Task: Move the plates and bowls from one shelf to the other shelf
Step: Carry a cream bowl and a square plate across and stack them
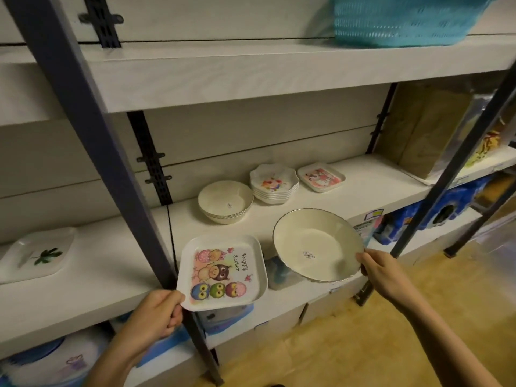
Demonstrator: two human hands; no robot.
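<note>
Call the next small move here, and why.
Probably swing the left hand left past the upright post and set the Easter plate on the left shelf by the leaf plate. Both hands already grip dishes, the right hand a round bowl, and that bay shows one plate only.

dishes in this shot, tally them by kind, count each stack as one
square plates: 3 (owl plate, pink plate, leaf plate)
wavy-edged plate stack: 1
small bowl stack: 1
large bowl: 1
total: 6
</note>
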